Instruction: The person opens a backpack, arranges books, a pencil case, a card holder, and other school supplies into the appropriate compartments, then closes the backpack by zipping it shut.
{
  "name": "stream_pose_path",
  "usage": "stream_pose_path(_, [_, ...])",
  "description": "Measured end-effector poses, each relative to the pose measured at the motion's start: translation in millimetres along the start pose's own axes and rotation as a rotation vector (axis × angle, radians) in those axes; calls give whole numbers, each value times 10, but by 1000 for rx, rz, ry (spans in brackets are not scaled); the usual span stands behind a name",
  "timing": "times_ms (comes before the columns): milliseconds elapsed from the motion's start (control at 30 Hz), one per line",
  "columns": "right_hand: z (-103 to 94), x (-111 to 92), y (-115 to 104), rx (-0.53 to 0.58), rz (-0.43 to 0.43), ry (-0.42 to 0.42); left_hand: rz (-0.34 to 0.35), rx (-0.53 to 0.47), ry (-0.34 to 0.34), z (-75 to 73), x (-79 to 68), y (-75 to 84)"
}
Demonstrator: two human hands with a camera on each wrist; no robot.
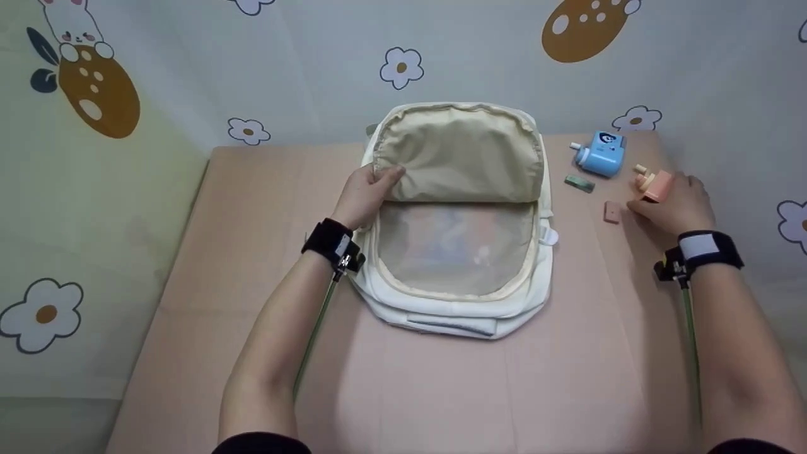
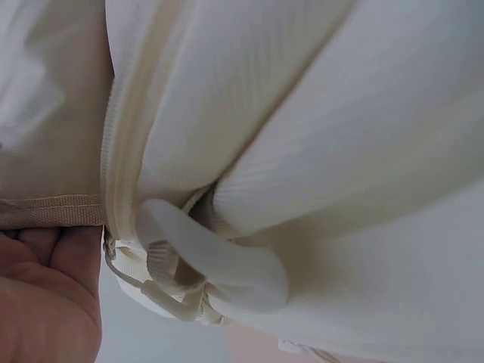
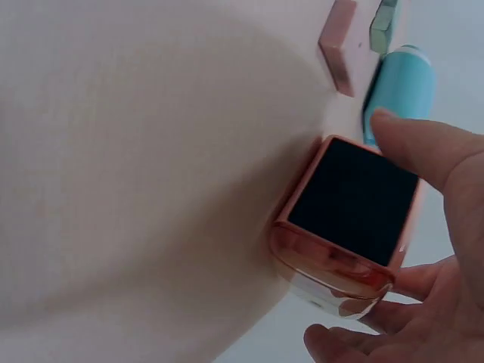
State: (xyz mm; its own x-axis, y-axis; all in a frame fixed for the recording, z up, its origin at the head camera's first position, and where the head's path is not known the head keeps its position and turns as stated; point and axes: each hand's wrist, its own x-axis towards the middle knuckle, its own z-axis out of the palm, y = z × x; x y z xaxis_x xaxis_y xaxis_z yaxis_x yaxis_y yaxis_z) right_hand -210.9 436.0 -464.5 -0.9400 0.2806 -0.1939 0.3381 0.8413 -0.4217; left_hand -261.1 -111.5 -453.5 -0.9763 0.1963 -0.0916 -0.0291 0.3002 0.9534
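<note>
A white backpack [image 1: 454,309] lies on the table with its front flap [image 1: 460,154] folded back, baring a see-through mesh panel [image 1: 454,252]. My left hand [image 1: 365,192] pinches the flap's left edge, thumb on top; in the left wrist view the fingers [image 2: 45,265] are tucked under its woven trim. To the right, my right hand [image 1: 681,205] grips a pink crank pencil sharpener [image 1: 659,184], thumb on one side and fingers on the other. The sharpener's dark base [image 3: 355,200] faces the right wrist camera. Close by lies a small pink eraser [image 1: 611,212].
A blue crank pencil sharpener [image 1: 602,154] lies near the table's back right corner, with a small green block [image 1: 579,183] in front of it. A patterned cloth [image 1: 315,75] hangs behind the table [image 1: 441,391]. A buckle [image 1: 548,236] sticks out from the backpack's right side.
</note>
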Motion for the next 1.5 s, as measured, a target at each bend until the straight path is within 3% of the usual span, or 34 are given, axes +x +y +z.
stream_pose_path(467, [-1,-34,-62,7,37,79,-42,5,-8,33,2,32])
stream_pose_path(700, [-127,-243,-363,112,-28,195,-42,-2,1,42,-6,53])
stream_pose_path(967, [-160,-834,-1137,201,-301,358,-24,1,11,16,-2,24])
stream_pose_path(1067, [-112,-1109,-1442,193,-483,373,-24,3,14,9,-11,17])
stream_pose_path(1200, [67,-1438,-1740,152,-720,317,-25,5,17,13,-17,17])
stream_pose_path(1267, [194,-1562,-1836,140,-792,247,-26,1,17,19,-19,19])
stream_pose_path(1367, [392,-1650,-1917,105,-863,152,-28,-2,13,29,-18,20])
stream_pose_path(1500, [637,-1637,-1940,59,-880,58,-25,0,15,41,-14,26])
